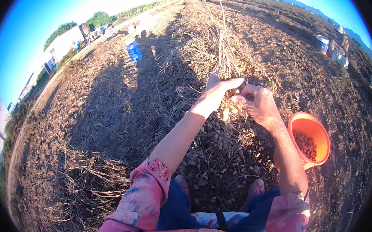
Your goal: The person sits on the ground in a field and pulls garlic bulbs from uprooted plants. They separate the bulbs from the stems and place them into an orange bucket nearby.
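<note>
My left hand (216, 89) grips a bundle of dried peanut plants (222, 52) near the root end, the bare stems pointing up and away from me. Close beside it, my right hand (260, 105) has its thumb and fingers closed in among the roots and pods; what exactly lies between the fingertips is partly hidden. Pale peanut pods (227, 113) hang just below both hands. To the right of my right forearm, an orange plastic bucket (325, 138) leans slightly and holds a layer of picked peanuts (305, 145).
Loose pods and dry stalks (216, 144) litter the soil before my shoes (258, 187). A heap of dried plants (94, 177) lies at lower left. Farther off are a blue water jug (134, 51), a white-and-blue bucket (322, 44) and several people, one seated person (111, 32) at left.
</note>
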The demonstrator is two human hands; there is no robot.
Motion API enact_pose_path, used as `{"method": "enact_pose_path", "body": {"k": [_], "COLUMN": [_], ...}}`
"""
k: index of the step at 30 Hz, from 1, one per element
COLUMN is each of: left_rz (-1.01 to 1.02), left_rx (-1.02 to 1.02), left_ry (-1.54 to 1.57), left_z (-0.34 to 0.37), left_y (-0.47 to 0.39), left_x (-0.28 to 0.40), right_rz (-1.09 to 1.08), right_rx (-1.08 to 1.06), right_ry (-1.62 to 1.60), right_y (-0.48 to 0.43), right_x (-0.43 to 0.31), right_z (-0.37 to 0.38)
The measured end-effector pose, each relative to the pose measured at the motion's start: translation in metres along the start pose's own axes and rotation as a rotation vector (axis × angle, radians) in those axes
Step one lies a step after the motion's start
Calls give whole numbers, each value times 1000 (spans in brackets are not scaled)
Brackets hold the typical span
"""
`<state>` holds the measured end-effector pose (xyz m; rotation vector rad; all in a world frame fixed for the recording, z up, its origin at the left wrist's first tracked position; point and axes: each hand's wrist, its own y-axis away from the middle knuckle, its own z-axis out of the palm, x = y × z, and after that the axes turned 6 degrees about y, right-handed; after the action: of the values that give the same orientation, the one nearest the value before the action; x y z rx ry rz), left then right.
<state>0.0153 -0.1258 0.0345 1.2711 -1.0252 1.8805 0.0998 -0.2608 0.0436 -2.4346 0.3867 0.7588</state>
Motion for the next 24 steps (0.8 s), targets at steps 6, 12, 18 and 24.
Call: {"method": "enact_pose_path", "body": {"k": [6, 12, 18, 24], "left_rz": [-76, -115, -186, -223], "left_rx": [266, -50, -301, -149], "left_ry": [68, 543, 672, 390], "left_z": [-14, -44, -33, -24], "left_y": [-19, -8, -1, -4], "left_x": [-6, 4, 1, -8], "right_rz": [64, 266, 272, 276], "right_rx": [-348, -89, -111, 101], "right_ry": [-816, -1384, -1281, -639], "right_y": [6, 5, -4, -5], "right_x": [25, 43, 35, 14], "right_z": [-18, -19, 8, 24]}}
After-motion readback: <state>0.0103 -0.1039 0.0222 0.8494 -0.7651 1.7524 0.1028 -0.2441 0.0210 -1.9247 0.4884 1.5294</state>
